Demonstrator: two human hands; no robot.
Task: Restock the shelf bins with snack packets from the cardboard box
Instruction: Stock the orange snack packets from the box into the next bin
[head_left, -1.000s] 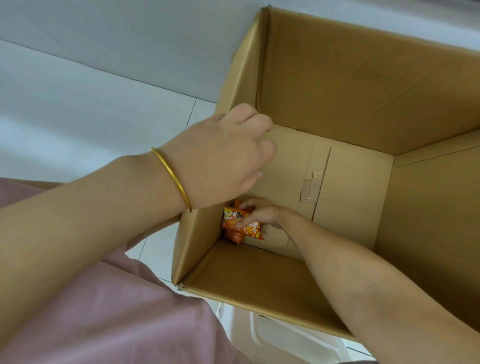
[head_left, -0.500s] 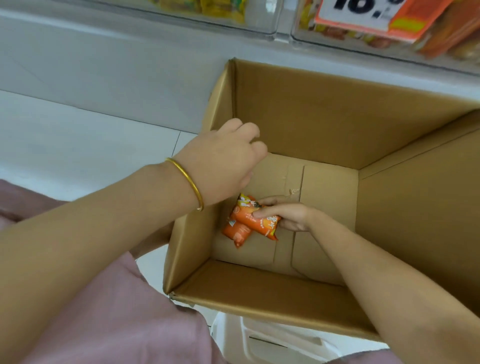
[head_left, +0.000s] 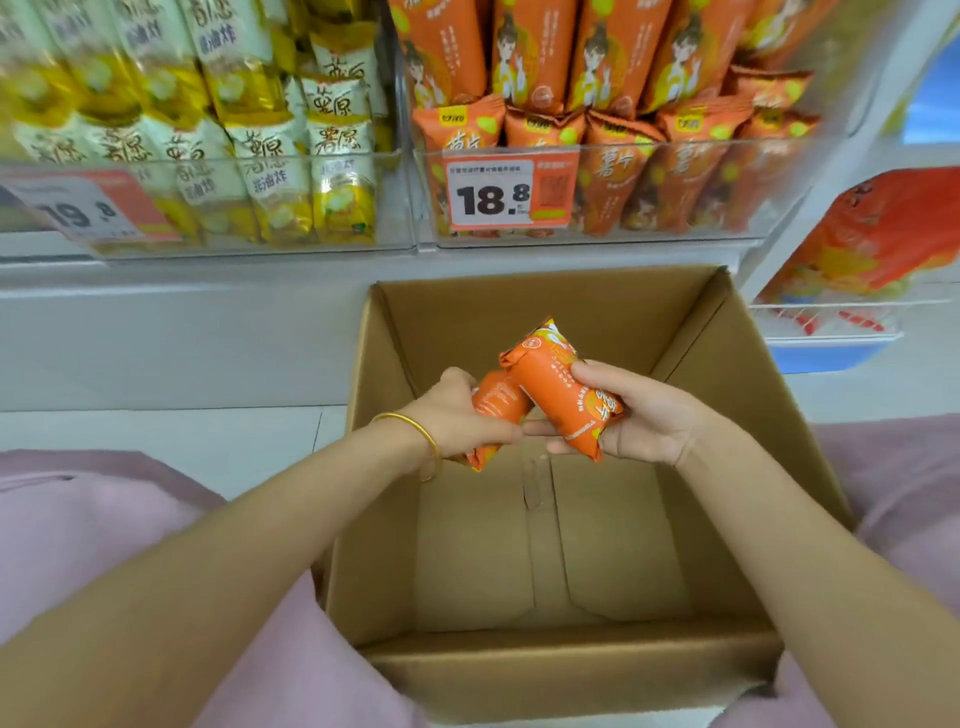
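Two orange snack packets are held above the open cardboard box (head_left: 384, 519). My left hand (head_left: 457, 415), with a gold bangle on the wrist, grips the smaller-looking orange packet (head_left: 496, 402). My right hand (head_left: 644, 415) grips the other orange packet (head_left: 558, 387), which tilts up to the left and touches the first. The box floor below shows only bare cardboard. Straight ahead on the shelf, a clear bin (head_left: 675, 228) holds rows of the same orange packets behind a price tag reading 18.8 (head_left: 493, 200).
A second clear bin (head_left: 260, 244) to the left holds yellow and white packets with another price tag. At the right, a wire basket (head_left: 831, 317) carries a large orange-red bag. White floor tiles lie left of the box; pink clothing covers my knees on both sides.
My right hand lifted the orange packets out of the box bottom. My left hand left the box wall and took one packet. The view rose to show the shelf bins.
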